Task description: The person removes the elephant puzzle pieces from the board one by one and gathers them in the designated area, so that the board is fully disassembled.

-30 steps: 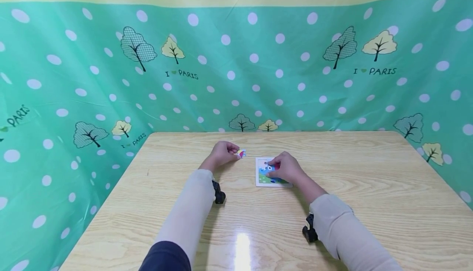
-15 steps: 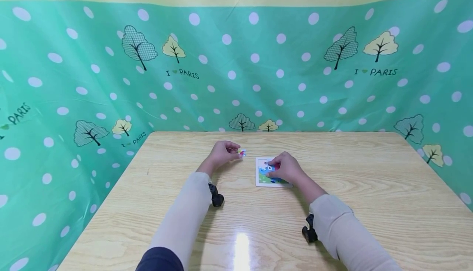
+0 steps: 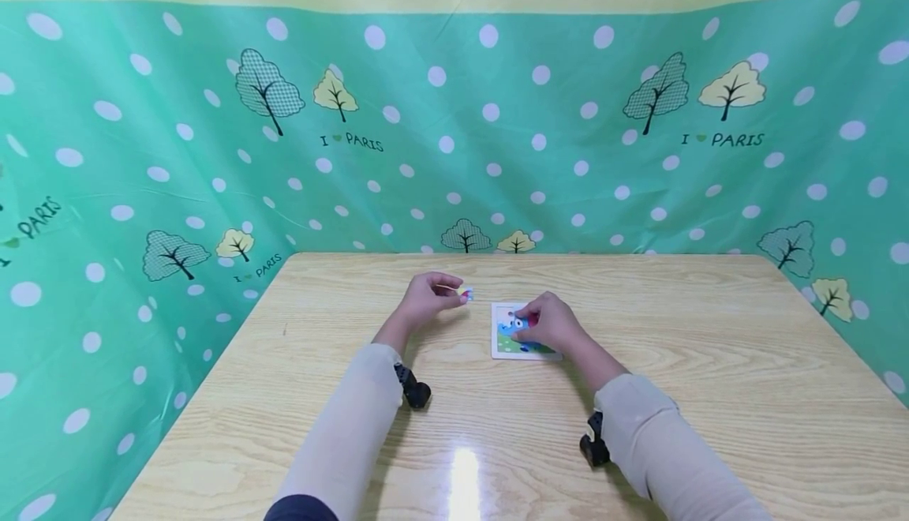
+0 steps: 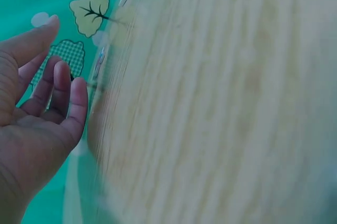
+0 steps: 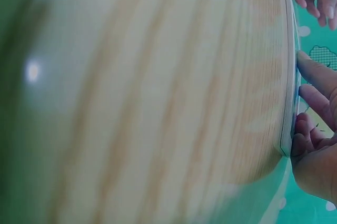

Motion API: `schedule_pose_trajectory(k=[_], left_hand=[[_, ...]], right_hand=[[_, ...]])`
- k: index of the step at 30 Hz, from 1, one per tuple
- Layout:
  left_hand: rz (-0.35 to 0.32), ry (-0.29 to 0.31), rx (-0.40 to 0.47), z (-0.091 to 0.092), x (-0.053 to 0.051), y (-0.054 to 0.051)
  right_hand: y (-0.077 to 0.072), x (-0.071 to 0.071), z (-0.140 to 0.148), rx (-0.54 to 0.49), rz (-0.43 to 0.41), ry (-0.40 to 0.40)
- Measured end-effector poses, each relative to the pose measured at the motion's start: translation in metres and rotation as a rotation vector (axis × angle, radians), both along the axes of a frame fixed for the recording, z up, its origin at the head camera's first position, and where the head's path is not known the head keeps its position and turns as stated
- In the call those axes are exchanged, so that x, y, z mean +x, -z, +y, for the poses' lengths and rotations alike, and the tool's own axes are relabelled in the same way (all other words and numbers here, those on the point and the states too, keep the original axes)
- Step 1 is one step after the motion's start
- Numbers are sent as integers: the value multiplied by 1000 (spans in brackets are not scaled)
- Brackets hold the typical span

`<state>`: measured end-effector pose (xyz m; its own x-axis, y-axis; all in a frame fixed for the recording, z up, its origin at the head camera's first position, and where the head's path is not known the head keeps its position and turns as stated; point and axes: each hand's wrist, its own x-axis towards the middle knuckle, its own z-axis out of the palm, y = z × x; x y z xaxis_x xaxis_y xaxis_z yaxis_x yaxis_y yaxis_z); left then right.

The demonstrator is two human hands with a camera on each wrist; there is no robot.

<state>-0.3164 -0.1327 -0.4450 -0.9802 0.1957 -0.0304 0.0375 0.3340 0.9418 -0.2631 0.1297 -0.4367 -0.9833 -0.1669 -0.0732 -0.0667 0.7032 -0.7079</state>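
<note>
Puzzle (image 3: 506, 344) lies framed on the tabletop (image 3: 682, 324); the right hand (image 3: 552, 324) touches it with spread fingers, while the left hand's (image 3: 426, 297) grip stands wide beside a small piece (image 3: 468, 294).

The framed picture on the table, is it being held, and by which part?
The right hand has thumb and finger on the face of the framed picture, inside its white border; whether they pinch or only press can't be told.
</note>
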Motion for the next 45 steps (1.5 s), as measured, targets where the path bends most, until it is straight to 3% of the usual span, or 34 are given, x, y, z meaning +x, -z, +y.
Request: schedule_pose_trajectory(k=[13, 22, 33, 45], left_hand=[[8, 4, 84, 4, 16, -4], [5, 18, 114, 7, 22, -5], [48, 43, 68, 15, 29, -8], [7, 59, 58, 24, 34, -10]], right_hand=[[0, -1, -1, -1, -1, 6], [-2, 1, 1, 15, -3, -27], [0, -3, 4, 31, -1, -62], [-5, -2, 10, 18, -23, -129]])
